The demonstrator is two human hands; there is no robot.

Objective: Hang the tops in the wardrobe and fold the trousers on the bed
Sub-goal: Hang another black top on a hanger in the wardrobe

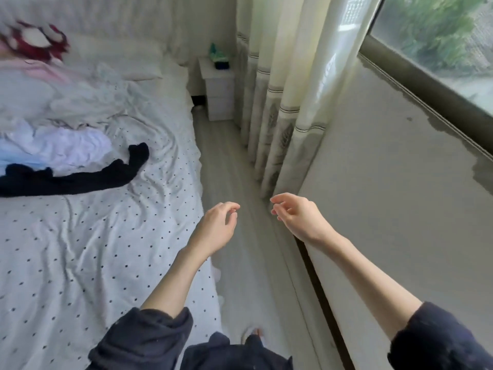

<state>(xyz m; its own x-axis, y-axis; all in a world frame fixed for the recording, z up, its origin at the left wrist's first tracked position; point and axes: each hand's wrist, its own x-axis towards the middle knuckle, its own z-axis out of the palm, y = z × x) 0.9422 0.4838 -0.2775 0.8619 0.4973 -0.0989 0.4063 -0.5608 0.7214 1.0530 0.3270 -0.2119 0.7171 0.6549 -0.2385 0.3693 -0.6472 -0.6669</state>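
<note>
Head view of a person standing in the aisle between a bed and a window ledge. The left hand (217, 227) and the right hand (296, 216) are both raised over the floor (229, 161), near each other but apart, each with fingers loosely curled and holding nothing. The bed (88, 252), covered by a white dotted sheet, lies to the left of the left hand, whose forearm crosses its edge. Well beyond the left hand and further left, the dark trousers (72, 180) lie stretched and unfolded across the sheet, touching a heap of white and pale-blue tops (56, 145) just behind them. The grey window ledge (400, 209) runs to the right of the right hand; the cream curtain (288, 102) hangs beyond that hand. A white bedside cabinet (217, 89) stands far ahead of both hands.
</note>
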